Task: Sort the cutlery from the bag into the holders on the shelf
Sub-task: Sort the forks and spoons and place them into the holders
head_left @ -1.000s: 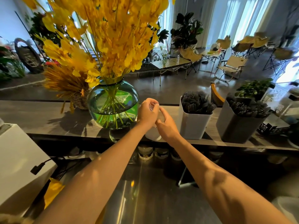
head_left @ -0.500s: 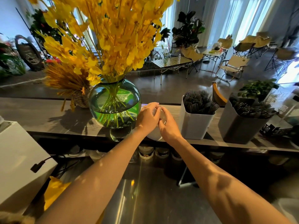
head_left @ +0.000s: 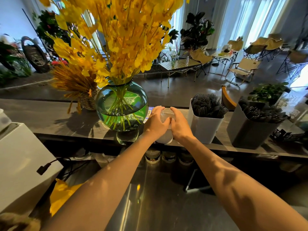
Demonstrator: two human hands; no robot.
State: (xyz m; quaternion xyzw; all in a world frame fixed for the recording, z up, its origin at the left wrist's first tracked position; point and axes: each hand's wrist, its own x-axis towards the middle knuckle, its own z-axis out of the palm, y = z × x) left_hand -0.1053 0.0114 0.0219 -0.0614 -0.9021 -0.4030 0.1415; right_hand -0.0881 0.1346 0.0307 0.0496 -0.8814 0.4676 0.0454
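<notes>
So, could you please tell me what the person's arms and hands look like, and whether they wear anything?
The left forearm and right forearm are bare to the frame's edge; no sleeves show. The left hand and right hand wear no gloves, and no watch, bracelet or ring is visible. Sunlight and shadow dapple both arms.

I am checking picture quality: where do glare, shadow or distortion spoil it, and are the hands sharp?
Head view: the curtained windows wash out top right; glare streaks the steel counter; the round green glass vase throws a shadow left along the dark shelf, which the wide lens bows; left hand and right hand are sharp.
</notes>
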